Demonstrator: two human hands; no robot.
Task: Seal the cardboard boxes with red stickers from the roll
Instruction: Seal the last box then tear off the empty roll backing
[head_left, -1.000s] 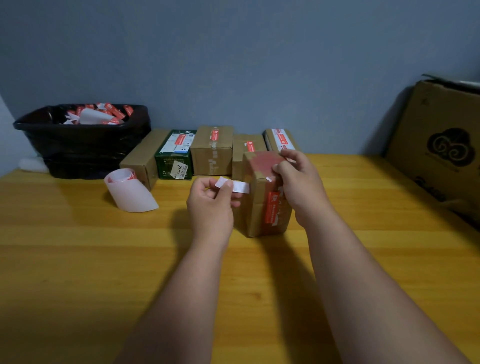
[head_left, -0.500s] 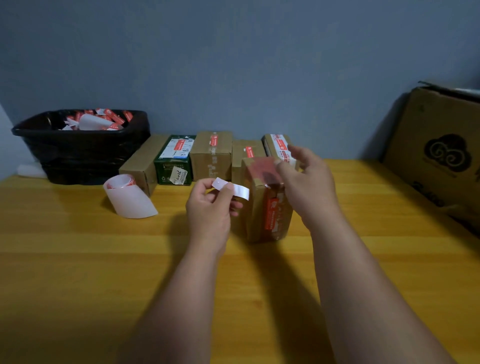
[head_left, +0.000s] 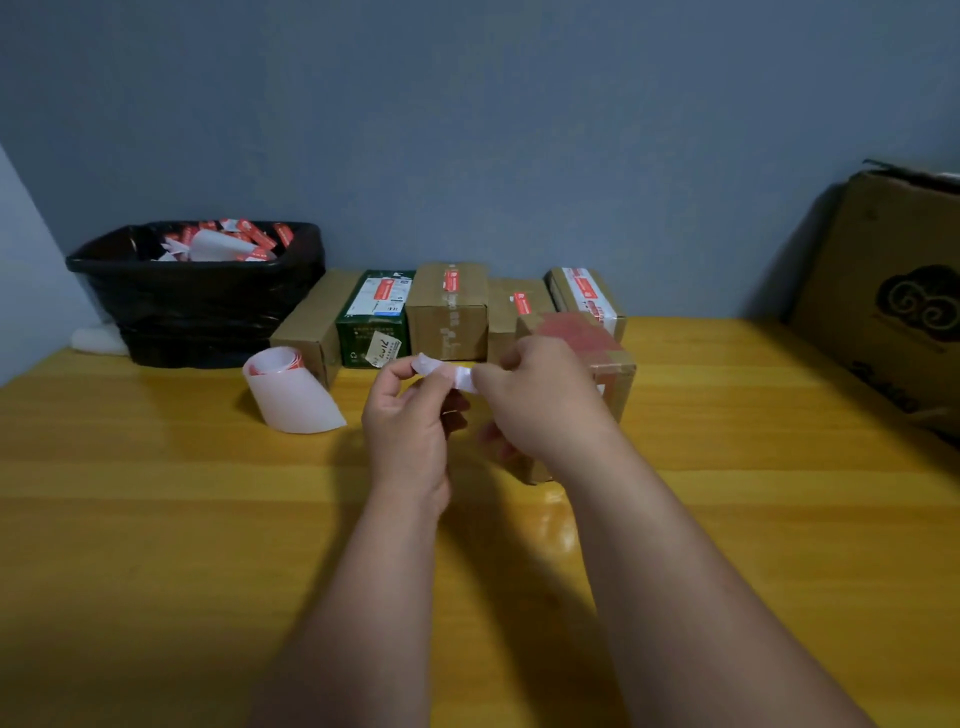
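My left hand (head_left: 410, 410) and right hand (head_left: 535, 400) both pinch the white strip (head_left: 448, 370); tugging unevenly could tear it or fold the sticker onto itself.

A small packing corner in a plain room. Sealed parcels (head_left: 448, 310) line a blue wall on a wooden table (head_left: 156, 519). A bin (head_left: 197, 306) holds sticker scraps.
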